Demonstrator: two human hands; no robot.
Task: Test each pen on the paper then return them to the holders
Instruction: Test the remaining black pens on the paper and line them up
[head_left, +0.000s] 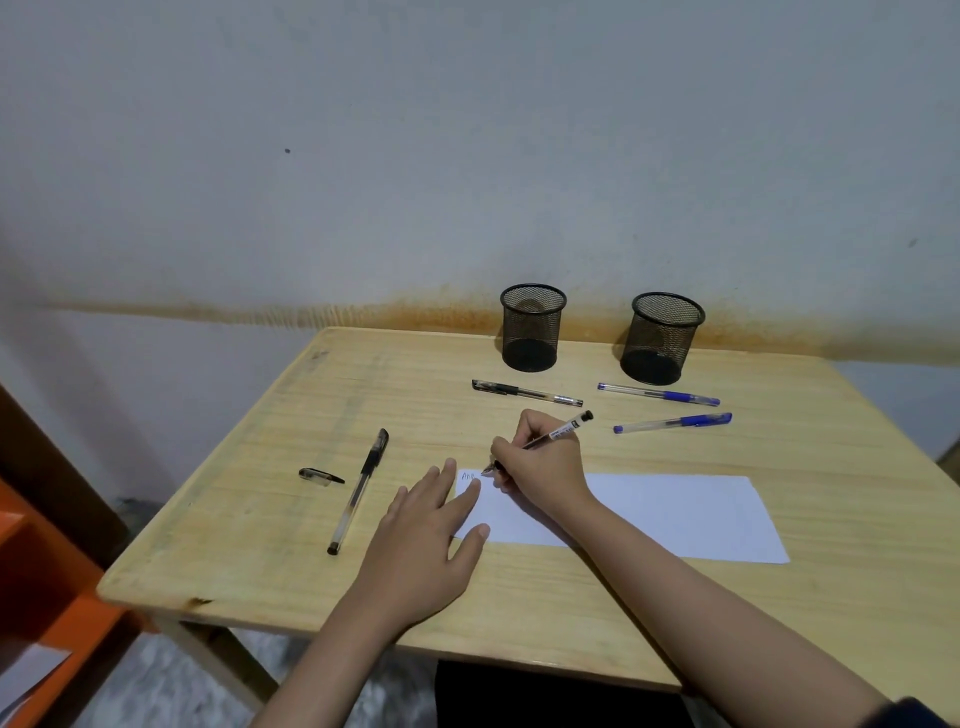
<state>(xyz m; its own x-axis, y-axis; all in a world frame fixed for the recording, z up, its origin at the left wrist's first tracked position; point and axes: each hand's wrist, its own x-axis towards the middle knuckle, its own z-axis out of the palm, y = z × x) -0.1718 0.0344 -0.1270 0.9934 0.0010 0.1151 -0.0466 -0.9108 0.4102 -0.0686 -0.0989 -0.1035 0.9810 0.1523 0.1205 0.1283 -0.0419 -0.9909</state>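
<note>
The right hand (540, 462) pinches a black pen (558, 430), tip on the paper's (675, 514) left end and barrel slanting toward the empty holders (532, 327) above, while the left hand (431, 525) lies flat, fingers straight, pressing the paper.

Right hand (540, 462) gripping black pen (558, 431), tip touching paper (675, 514); left hand (431, 535) pressing paper's left edge; two mesh holders (532, 327) standing behind four loose pens on table (260, 509).

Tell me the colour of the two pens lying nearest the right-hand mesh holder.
Blue caps and grips on clear barrels, seen in the head view.
</note>
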